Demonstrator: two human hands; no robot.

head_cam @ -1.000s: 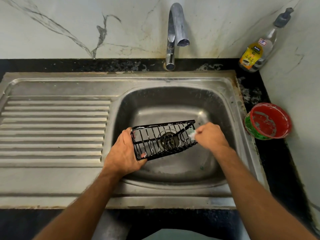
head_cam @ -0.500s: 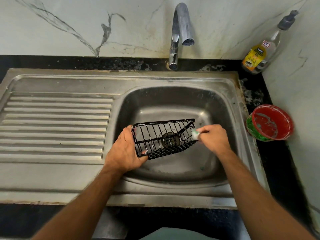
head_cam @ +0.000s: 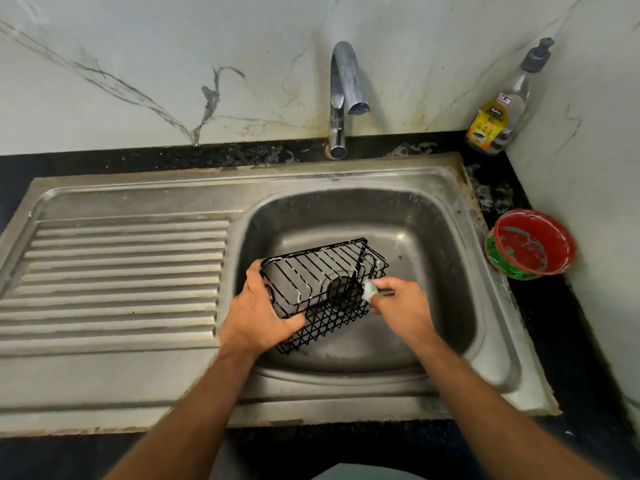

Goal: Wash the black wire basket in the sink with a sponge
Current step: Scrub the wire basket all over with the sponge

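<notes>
1. The sink (head_cam: 446, 237) lay below us.
2. We held the basket (head_cam: 325, 289) tilted over its bowl.
3. Our left hand (head_cam: 256, 313) gripped its left end.
4. Our right hand (head_cam: 403, 306) pinched the sponge (head_cam: 368, 290) against its right end.

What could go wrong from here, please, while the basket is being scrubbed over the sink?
The wire basket is soapy and gripped only at one end by the left hand, so it might slip into the sink. The right hand pinches a small sponge against thin wires, which could snag it or the fingertips.
</notes>
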